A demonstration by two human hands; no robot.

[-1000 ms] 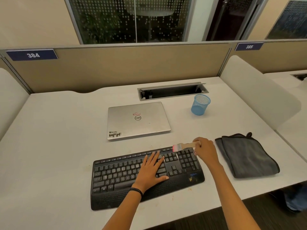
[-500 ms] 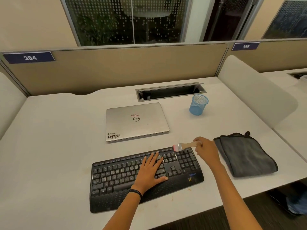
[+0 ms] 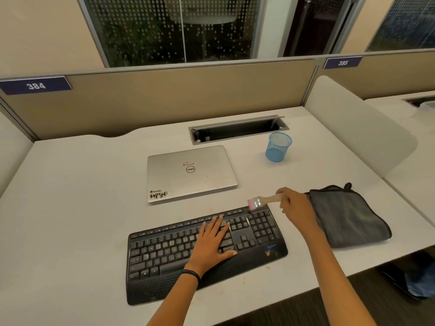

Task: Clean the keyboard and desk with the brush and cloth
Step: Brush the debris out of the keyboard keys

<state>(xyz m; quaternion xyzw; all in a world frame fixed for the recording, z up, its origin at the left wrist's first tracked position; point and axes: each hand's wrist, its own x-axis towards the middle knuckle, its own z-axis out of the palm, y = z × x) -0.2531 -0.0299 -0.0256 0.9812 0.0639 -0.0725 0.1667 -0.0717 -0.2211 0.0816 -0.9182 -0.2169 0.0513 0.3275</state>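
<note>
One black keyboard point(image 3: 164, 252) lies on the desk point(image 3: 70, 208), and the left hand point(image 3: 211, 241) rests flat on its keys with straight fingers, holding nothing. The right hand point(image 3: 295, 204) curls round the handle of the one brush point(image 3: 263, 200), whose bristles are at the keyboard's far right corner. One grey cloth point(image 3: 348, 220) lies just right of the keyboard; behind sit one closed laptop point(image 3: 190, 172) and one blue mesh cup point(image 3: 277, 148).

One keyboard point(image 3: 164, 255) is counted on the one desk point(image 3: 70, 208). Two hands are counted: a left hand point(image 3: 209, 245) on the keyboard and a right hand point(image 3: 296, 208) at its far right corner. One brush point(image 3: 270, 199) is counted over that corner, one cloth point(image 3: 348, 217) right of the keyboard, one laptop point(image 3: 190, 172) behind it, and one mesh cup point(image 3: 277, 148) behind and to the right. Two number plates point(image 3: 35, 85) are counted well behind the keyboard.
</note>
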